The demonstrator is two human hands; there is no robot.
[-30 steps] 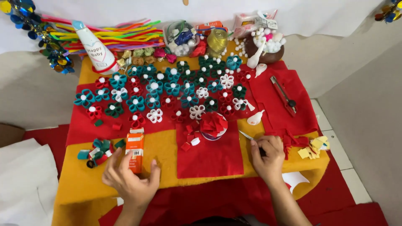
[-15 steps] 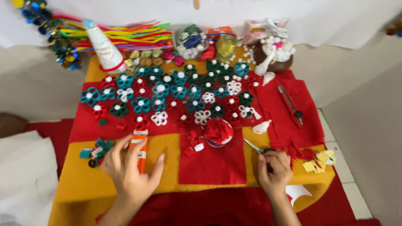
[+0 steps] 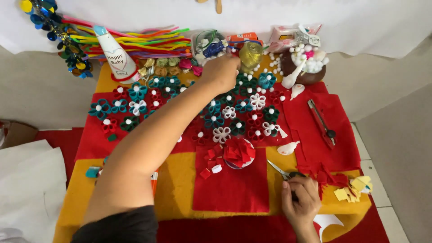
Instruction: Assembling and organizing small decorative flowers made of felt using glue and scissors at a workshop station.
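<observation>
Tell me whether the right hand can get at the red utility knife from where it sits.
Probably yes: the right hand rests on the scissors, and the red utility knife lies uncovered on the red felt just beyond, nothing between.

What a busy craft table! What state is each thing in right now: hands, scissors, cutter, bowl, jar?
left hand: stretched to the table's far side, fingers closed at the clear tub.
right hand: resting on the scissors' handles.
scissors: flat on the felt, blades about shut.
red cutter: lying untouched on red felt.
brown bowl: upright, heaped with white balls.
yellow jar: upright.
party hat: standing upright.
</observation>
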